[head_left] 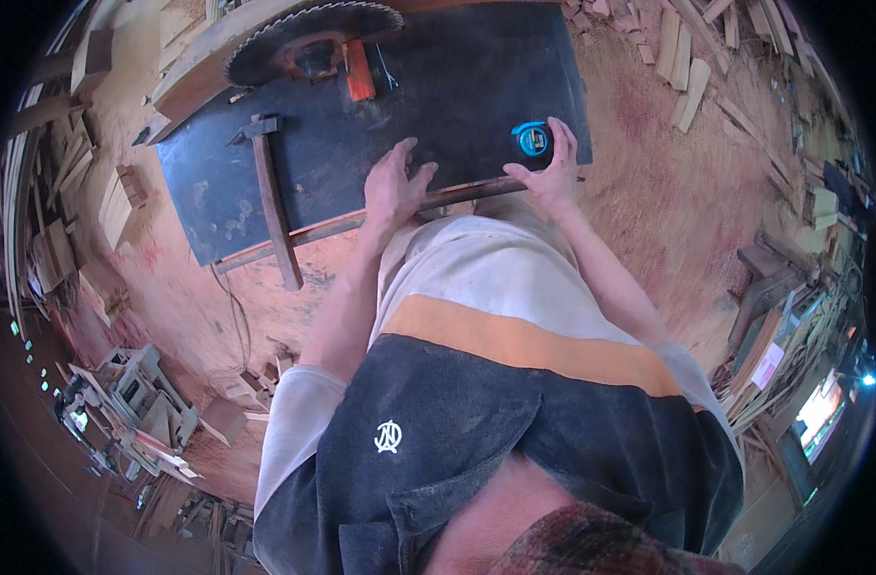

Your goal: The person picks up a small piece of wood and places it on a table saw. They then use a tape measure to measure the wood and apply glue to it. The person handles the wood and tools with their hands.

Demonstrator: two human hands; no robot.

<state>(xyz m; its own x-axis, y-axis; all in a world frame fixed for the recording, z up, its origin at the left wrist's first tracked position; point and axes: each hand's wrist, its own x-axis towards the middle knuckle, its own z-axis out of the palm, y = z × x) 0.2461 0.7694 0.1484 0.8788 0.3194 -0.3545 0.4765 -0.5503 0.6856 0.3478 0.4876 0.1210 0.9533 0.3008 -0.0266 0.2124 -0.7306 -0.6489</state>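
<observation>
One bare left hand [394, 188]: fingers loosely bent, thumb spread toward the bare right hand [553, 174]. The latter: fingers extended forward, thumb opposed, gap between. Slender left forearm [346, 305], right forearm [612, 278]: behind respective hands.

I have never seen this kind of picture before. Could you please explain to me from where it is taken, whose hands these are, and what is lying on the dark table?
There is no robot here. A person wears a wide camera on the head, looking down, so you see their own chest and arms; the lens bends straight edges.

On the dark table lie a hammer, its handle reaching past the near edge, and a blue tape measure. A toothed round blade is at the far side, with an orange-red piece beside it.

The left hand is open near the table's close edge, with nothing visible in it. The right hand curves beside the tape measure; whether it touches is unclear.
</observation>
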